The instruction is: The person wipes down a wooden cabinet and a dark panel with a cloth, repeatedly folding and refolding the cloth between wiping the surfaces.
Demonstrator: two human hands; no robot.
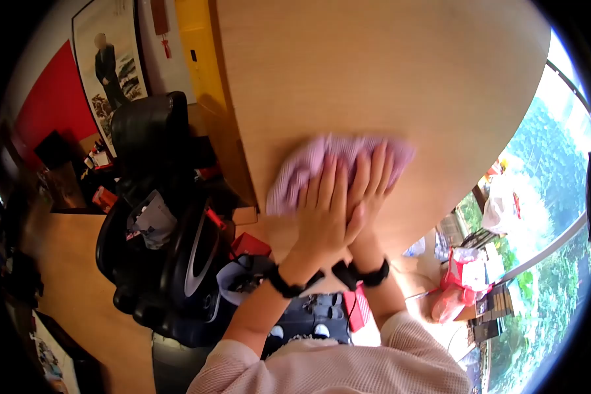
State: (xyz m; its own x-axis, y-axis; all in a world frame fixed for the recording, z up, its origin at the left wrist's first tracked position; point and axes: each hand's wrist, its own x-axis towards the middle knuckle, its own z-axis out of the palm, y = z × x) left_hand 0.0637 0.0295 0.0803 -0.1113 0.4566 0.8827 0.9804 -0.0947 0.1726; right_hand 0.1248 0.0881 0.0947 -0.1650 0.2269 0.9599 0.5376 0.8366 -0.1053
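Observation:
A pink and purple cloth (302, 164) lies crumpled against a light wood panel (387, 65). My left hand (325, 203) presses flat on the cloth, its fingers stretched out. Beside it, touching at the thumbs, my right hand (372, 180) also lies on the cloth with fingers extended. Neither hand wraps round the cloth; both palms face the panel. Black bands circle both wrists.
A black massage chair (157, 262) stands at the left with a grey bag (154, 220) on it. Below the panel are a red box (249, 245) and a white bag (233, 282). Red bags (463, 276) sit by the window at the right.

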